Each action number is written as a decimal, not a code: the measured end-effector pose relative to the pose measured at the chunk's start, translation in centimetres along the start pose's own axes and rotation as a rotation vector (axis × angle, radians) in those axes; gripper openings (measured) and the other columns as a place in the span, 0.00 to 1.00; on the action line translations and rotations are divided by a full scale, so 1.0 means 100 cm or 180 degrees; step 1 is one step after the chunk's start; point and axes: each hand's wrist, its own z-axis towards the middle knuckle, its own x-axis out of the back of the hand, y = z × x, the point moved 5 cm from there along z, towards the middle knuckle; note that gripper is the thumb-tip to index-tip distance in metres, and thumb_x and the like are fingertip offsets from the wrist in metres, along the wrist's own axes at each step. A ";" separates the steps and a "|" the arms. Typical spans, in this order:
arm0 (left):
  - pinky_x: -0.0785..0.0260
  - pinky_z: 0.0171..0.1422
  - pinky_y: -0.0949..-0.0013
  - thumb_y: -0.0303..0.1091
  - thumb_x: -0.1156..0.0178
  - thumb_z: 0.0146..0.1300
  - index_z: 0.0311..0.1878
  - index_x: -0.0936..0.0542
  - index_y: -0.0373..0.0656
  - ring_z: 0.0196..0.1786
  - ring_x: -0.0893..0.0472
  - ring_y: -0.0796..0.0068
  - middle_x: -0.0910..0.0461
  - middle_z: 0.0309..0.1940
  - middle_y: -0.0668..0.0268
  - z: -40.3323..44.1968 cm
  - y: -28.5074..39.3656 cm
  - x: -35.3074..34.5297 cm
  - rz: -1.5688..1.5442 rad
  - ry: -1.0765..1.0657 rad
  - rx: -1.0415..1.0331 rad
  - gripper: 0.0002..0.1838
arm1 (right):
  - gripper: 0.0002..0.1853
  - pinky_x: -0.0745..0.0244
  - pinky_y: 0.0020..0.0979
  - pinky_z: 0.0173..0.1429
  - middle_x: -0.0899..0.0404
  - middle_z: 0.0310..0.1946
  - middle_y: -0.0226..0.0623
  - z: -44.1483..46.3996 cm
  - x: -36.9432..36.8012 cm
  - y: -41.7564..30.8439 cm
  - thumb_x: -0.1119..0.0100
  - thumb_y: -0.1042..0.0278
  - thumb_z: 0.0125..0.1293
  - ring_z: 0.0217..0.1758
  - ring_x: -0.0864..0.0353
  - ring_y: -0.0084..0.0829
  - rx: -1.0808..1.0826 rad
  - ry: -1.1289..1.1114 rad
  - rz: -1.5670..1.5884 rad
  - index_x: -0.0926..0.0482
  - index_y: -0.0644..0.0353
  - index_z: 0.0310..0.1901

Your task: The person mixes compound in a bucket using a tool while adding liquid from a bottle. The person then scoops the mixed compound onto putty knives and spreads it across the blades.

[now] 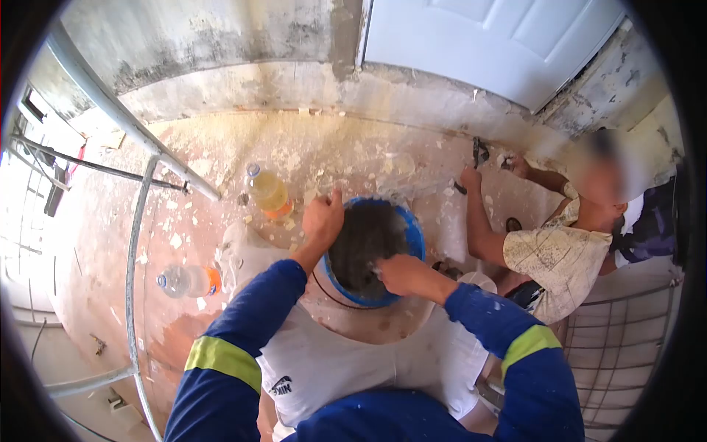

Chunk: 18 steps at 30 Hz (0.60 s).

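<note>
A blue bucket [420,234] holding dark grey mix [366,239] stands between my knees. My left hand [322,219] is at the bucket's left rim, its fingers curled in against the edge. Over the right part of the mix is my right hand [407,277], closed, with its fingertips low at the grey surface. A small pale bit shows at those fingertips, too unclear to name. The bucket's thin wire handle [335,295] hangs down along its near left side.
Two plastic bottles, one with yellow liquid [269,193] and one clear [188,281], are to the left. Metal scaffold tubing [136,243] rises beyond them. At right a person [560,258] crouches by the wall, holding a dark tool [479,153]. Wire mesh [618,346] lies lower right; paint flakes litter the floor.
</note>
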 end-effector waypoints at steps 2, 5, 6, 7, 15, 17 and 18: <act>0.26 0.58 0.45 0.62 0.50 0.72 0.40 0.11 0.39 0.51 0.15 0.39 0.14 0.42 0.43 -0.001 0.000 -0.002 0.0008 0.0095 -0.0029 0.33 | 0.17 0.18 0.53 0.48 0.13 0.40 0.53 -0.010 0.018 0.015 0.42 0.64 0.68 0.44 0.13 0.56 0.0046 -0.0057 -0.0048 0.19 0.62 0.54; 0.26 0.59 0.45 0.62 0.49 0.71 0.40 0.11 0.38 0.51 0.16 0.38 0.14 0.42 0.42 0.000 0.000 -0.005 -0.0024 -0.0067 -0.0064 0.33 | 0.21 0.19 0.53 0.46 0.13 0.35 0.54 0.007 0.029 0.039 0.42 0.63 0.66 0.40 0.12 0.55 -0.0080 0.0187 -0.0293 0.20 0.63 0.57; 0.25 0.58 0.45 0.62 0.49 0.71 0.40 0.12 0.37 0.50 0.15 0.38 0.14 0.41 0.41 -0.002 0.003 -0.004 -0.0036 -0.0088 -0.0138 0.33 | 0.21 0.18 0.53 0.45 0.13 0.35 0.54 0.026 0.020 0.049 0.42 0.63 0.65 0.40 0.12 0.55 -0.0092 0.0283 -0.0402 0.20 0.64 0.57; 0.25 0.57 0.45 0.62 0.49 0.71 0.40 0.12 0.37 0.49 0.15 0.38 0.14 0.39 0.40 -0.004 0.007 -0.001 -0.0031 -0.0106 -0.0238 0.34 | 0.21 0.18 0.53 0.45 0.13 0.35 0.54 0.038 0.015 0.053 0.42 0.64 0.64 0.41 0.12 0.55 -0.0113 0.0405 -0.0498 0.20 0.64 0.56; 0.25 0.56 0.45 0.63 0.48 0.70 0.40 0.11 0.37 0.50 0.15 0.39 0.14 0.40 0.41 0.008 -0.003 -0.001 -0.0033 0.0034 -0.0317 0.34 | 0.22 0.17 0.54 0.46 0.12 0.38 0.51 0.000 0.027 0.021 0.44 0.65 0.62 0.43 0.11 0.55 0.0144 0.0074 -0.0389 0.18 0.58 0.58; 0.25 0.57 0.45 0.64 0.48 0.69 0.40 0.11 0.37 0.50 0.15 0.39 0.14 0.40 0.41 0.009 -0.001 0.002 -0.0059 -0.0065 -0.0224 0.35 | 0.20 0.18 0.55 0.45 0.12 0.36 0.51 0.006 0.041 0.036 0.44 0.65 0.62 0.43 0.12 0.55 0.0051 0.0246 -0.0541 0.17 0.58 0.55; 0.25 0.58 0.45 0.64 0.47 0.68 0.39 0.11 0.36 0.50 0.15 0.39 0.14 0.40 0.41 0.010 -0.001 0.002 -0.0104 -0.0065 -0.0217 0.35 | 0.19 0.18 0.55 0.45 0.12 0.36 0.51 0.018 0.036 0.047 0.43 0.64 0.62 0.42 0.12 0.55 0.0045 0.0387 -0.0668 0.16 0.58 0.53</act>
